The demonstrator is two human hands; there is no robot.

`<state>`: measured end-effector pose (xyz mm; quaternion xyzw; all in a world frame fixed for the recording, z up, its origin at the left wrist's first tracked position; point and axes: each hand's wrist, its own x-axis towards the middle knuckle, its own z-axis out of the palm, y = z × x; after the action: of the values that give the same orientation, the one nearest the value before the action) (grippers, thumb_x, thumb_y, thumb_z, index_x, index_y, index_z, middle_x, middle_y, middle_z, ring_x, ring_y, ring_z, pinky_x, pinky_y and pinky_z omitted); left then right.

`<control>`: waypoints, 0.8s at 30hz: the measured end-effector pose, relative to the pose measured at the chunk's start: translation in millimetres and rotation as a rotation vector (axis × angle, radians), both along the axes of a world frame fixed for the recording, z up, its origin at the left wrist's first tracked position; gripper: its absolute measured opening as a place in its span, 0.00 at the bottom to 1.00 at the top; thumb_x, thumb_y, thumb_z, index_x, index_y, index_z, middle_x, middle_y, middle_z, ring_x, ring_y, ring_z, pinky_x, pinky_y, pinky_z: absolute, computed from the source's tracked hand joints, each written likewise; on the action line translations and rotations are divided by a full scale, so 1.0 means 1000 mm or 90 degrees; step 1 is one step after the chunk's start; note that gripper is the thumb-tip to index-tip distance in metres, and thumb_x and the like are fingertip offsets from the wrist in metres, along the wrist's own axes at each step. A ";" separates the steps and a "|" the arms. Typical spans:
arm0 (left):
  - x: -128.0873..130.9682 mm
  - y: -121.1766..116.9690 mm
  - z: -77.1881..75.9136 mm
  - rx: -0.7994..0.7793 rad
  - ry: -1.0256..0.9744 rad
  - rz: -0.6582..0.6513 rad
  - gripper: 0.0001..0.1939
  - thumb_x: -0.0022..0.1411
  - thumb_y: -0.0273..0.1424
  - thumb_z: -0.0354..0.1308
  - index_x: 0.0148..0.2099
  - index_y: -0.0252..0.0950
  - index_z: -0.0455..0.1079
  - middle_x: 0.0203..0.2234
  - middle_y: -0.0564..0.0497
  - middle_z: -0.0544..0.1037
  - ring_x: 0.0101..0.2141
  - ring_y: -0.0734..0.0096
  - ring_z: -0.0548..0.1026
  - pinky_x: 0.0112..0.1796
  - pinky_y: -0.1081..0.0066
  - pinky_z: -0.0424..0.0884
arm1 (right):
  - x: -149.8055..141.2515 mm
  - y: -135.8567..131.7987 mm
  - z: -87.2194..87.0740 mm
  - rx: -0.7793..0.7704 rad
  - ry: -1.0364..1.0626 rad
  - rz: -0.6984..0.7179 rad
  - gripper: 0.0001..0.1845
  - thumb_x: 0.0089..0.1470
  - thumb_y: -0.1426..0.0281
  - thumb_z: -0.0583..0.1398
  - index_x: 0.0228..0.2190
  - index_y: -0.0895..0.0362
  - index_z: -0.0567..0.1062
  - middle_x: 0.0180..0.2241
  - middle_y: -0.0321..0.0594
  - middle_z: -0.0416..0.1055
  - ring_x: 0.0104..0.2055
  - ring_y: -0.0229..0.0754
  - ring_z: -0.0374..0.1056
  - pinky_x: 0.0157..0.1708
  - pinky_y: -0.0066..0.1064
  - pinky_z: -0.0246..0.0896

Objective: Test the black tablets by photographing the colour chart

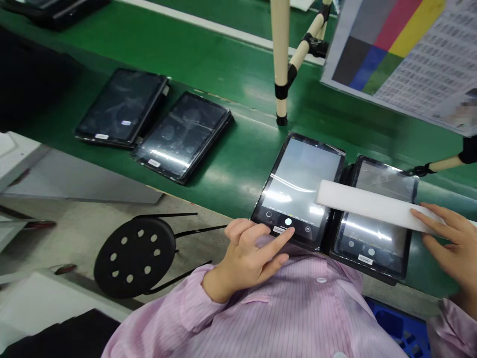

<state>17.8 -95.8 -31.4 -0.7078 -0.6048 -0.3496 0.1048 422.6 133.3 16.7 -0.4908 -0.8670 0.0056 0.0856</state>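
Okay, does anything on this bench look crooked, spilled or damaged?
Nothing looks spilled or plainly broken. The white bar in the right hand looks askew, slanting over and partly hiding the near left tablet and near right tablet.

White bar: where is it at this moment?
In the head view, the white bar is on the right side, in the right hand, crossing over the rightmost tablet, its left end over the edge of the neighbouring tablet by the left hand.
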 end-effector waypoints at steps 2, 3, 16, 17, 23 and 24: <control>0.010 0.007 0.007 0.016 -0.001 -0.045 0.19 0.75 0.39 0.53 0.60 0.44 0.80 0.42 0.45 0.63 0.45 0.55 0.62 0.49 0.54 0.63 | -0.004 -0.003 -0.002 -0.001 0.043 0.062 0.21 0.60 0.63 0.57 0.51 0.39 0.82 0.59 0.43 0.78 0.61 0.58 0.74 0.57 0.57 0.70; 0.016 0.013 0.011 0.013 0.007 -0.072 0.18 0.74 0.39 0.54 0.58 0.44 0.81 0.41 0.45 0.64 0.45 0.55 0.62 0.50 0.54 0.63 | -0.007 -0.005 -0.003 0.004 0.056 0.078 0.21 0.62 0.64 0.56 0.52 0.43 0.82 0.58 0.45 0.77 0.61 0.59 0.73 0.59 0.60 0.67; 0.097 0.075 0.029 -0.086 0.099 -0.276 0.16 0.72 0.38 0.59 0.57 0.45 0.80 0.42 0.44 0.72 0.47 0.53 0.63 0.55 0.51 0.59 | -0.032 -0.025 -0.009 -0.062 0.121 0.000 0.32 0.56 0.82 0.55 0.53 0.42 0.82 0.62 0.41 0.74 0.66 0.58 0.68 0.63 0.63 0.55; 0.100 0.076 0.028 -0.102 0.109 -0.274 0.16 0.72 0.38 0.60 0.57 0.45 0.80 0.43 0.44 0.73 0.47 0.52 0.63 0.56 0.51 0.59 | -0.032 -0.025 -0.009 -0.064 0.127 -0.001 0.33 0.56 0.83 0.55 0.54 0.42 0.82 0.62 0.41 0.74 0.66 0.57 0.67 0.63 0.63 0.55; 0.093 0.069 0.028 -0.064 0.068 -0.289 0.18 0.73 0.39 0.58 0.60 0.45 0.79 0.42 0.44 0.70 0.47 0.54 0.65 0.55 0.51 0.62 | -0.031 -0.023 -0.013 -0.070 0.157 -0.002 0.33 0.56 0.82 0.56 0.54 0.40 0.82 0.62 0.38 0.74 0.66 0.57 0.67 0.63 0.61 0.54; 0.088 0.066 0.029 -0.054 0.057 -0.286 0.18 0.73 0.39 0.57 0.61 0.45 0.79 0.42 0.44 0.69 0.46 0.54 0.65 0.54 0.51 0.63 | -0.031 -0.022 -0.013 -0.071 0.159 -0.002 0.33 0.56 0.82 0.56 0.54 0.40 0.82 0.62 0.38 0.74 0.66 0.58 0.66 0.63 0.62 0.54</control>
<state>106.2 -29.5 -2.6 -0.8431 -0.4411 -0.3068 0.0215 392.1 111.2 3.6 -0.4918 -0.8470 0.1152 0.1656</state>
